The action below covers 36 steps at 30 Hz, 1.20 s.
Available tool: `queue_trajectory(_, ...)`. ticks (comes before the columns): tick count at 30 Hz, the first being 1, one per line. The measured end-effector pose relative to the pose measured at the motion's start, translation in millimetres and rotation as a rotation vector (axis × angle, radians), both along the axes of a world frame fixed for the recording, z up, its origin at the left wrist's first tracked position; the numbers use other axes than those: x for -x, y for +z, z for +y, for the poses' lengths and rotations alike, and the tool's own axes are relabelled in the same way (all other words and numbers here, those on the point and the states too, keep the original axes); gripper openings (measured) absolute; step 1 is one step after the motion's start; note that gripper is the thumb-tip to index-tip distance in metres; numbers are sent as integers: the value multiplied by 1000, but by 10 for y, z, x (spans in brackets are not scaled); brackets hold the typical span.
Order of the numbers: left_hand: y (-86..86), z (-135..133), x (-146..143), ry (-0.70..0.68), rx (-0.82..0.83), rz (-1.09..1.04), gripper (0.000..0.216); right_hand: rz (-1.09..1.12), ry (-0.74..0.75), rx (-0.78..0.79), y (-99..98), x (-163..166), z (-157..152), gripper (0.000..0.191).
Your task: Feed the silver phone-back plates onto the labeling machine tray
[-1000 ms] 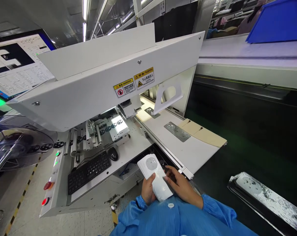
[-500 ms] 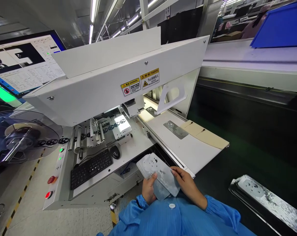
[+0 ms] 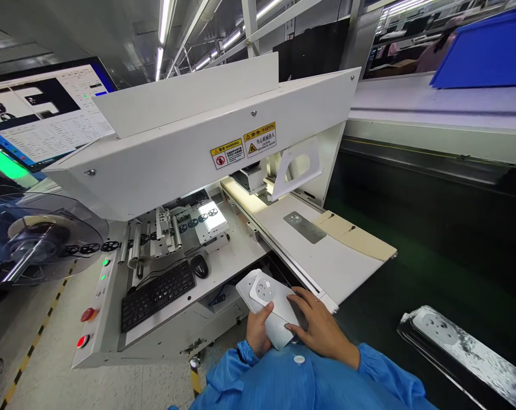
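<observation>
At 10 o'clock of the view stands a lit monitor (image 3: pixel 48 117). At 8 o'clock, a black mouse (image 3: pixel 199 266) lies just beside a black keyboard (image 3: pixel 157 296). A blue bin (image 3: pixel 488 51) sits at 2 o'clock.

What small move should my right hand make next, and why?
Probably slide the top panel off toward the right: it lies askew over the lower panel, your right hand is touching its right side, and your left hand supports both from the left.

1 head camera looks forward-down at the hands (image 3: pixel 323 330).
</observation>
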<state>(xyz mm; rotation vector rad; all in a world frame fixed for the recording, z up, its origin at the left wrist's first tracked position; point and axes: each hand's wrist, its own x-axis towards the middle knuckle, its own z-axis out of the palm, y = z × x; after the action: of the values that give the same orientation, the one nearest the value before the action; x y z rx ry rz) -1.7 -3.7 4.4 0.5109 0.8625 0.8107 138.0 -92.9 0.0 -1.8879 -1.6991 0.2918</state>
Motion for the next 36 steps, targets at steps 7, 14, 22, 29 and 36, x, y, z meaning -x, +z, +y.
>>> queue_trajectory(7,44,6,-3,-10,-11,-5,76,77,-11,50,-37,4,12,53)
queue_trajectory(14,58,10,-14,-37,3,11,80,117,-24,56,-37,8,20,52)
queue_trajectory(22,64,4,-37,-16,13,12,75,123,-24,58,-35,-8,11,51)
queue_trajectory(29,119,-16,-44,-8,6,24,76,119,-17,37,-75,-17,10,52)
queue_trajectory(36,104,-20,-55,-16,11,17,77,129,-30,54,-57,-17,-11,52)
